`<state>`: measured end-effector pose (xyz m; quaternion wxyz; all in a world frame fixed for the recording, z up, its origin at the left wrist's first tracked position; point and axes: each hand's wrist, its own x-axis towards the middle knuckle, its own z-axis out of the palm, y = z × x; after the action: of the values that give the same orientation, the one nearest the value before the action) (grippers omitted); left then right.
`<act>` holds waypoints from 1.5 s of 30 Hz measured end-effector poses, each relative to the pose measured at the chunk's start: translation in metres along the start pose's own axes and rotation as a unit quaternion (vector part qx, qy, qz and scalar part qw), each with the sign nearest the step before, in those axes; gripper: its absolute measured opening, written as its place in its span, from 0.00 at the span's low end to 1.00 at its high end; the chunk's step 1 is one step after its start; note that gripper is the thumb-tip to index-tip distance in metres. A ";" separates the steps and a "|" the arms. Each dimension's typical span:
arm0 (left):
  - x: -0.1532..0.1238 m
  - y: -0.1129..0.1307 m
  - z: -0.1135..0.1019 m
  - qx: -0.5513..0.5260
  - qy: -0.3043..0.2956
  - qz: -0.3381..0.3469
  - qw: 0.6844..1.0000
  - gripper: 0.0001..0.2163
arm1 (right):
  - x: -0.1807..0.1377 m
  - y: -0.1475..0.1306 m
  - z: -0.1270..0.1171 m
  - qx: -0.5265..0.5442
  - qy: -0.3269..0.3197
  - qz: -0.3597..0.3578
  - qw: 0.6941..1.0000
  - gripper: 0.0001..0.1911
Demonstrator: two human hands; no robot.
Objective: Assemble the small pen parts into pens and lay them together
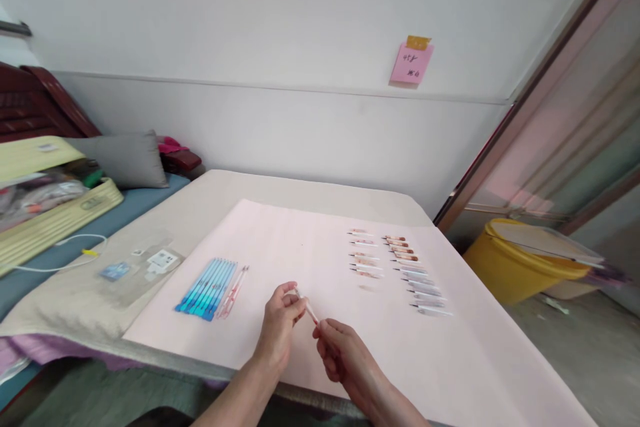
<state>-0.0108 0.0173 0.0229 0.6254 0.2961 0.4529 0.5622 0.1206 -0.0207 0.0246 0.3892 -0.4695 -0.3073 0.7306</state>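
Both my hands meet above the near middle of a pale pink sheet [280,240] that covers the table. My left hand [281,327] pinches one end of a thin clear pen with a reddish core [310,310]. My right hand [340,353] grips the pen's other end, fingers curled round it. To the left lies a neat row of several blue pens [207,287] with two clear reddish pens [234,290] beside them. Further right, two columns of small pen parts [400,267] lie on the sheet.
A yellow tub [515,267] with a board on top stands on the floor at the right. At the left are a grey cushion [125,157], a pale yellow open case [55,213], a white cable [65,260] and clear packets [150,263]. A pink note [411,61] hangs on the wall.
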 end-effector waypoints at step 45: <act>-0.006 0.015 0.005 0.095 -0.049 0.001 0.994 0.13 | -0.003 -0.003 -0.003 -0.270 -0.011 -0.152 0.951 0.03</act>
<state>-0.0121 0.0147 0.0395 0.6151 0.3823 0.4726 0.5021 0.1248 -0.0215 0.0273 0.3505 -0.4967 -0.5650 0.5579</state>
